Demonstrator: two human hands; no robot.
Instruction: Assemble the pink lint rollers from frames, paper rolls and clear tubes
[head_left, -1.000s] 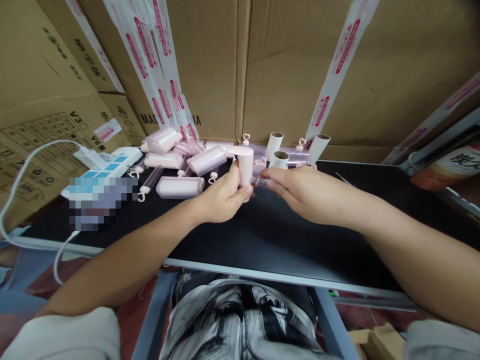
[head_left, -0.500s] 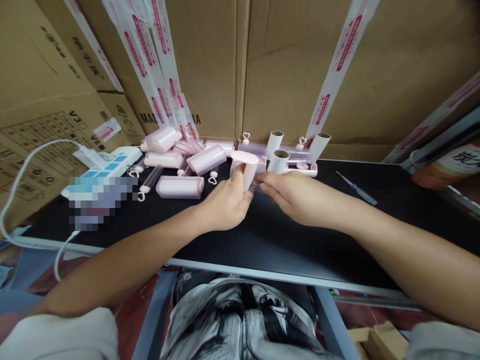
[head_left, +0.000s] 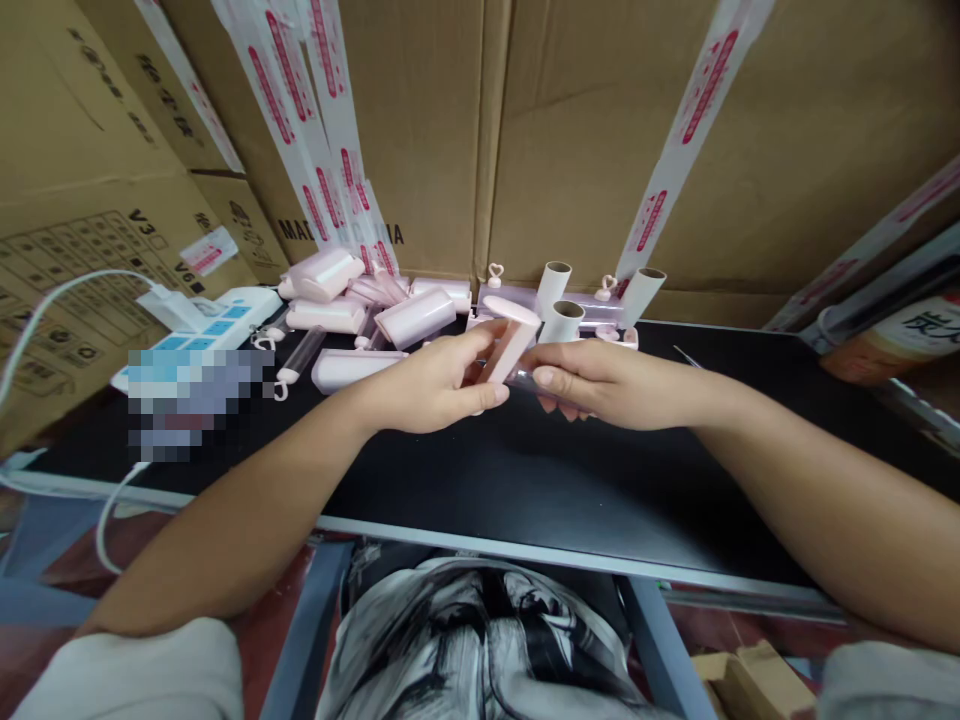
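Observation:
My left hand is closed round a pale pink plastic roller cover, held tilted above the black table. My right hand meets it from the right, fingers pinched on a clear handle that is mostly hidden between the hands. Just behind the hands stand three cardboard tubes, upright among pink parts.
A heap of pink roller covers and clear heart-tipped handles lies at the back left. A white power strip with cable sits far left. Taped cardboard boxes wall the back. A thin screwdriver lies right of my hands.
The pink cover has gone from upright to tilted right, and both hands have shifted slightly with it. The view has drifted a little.

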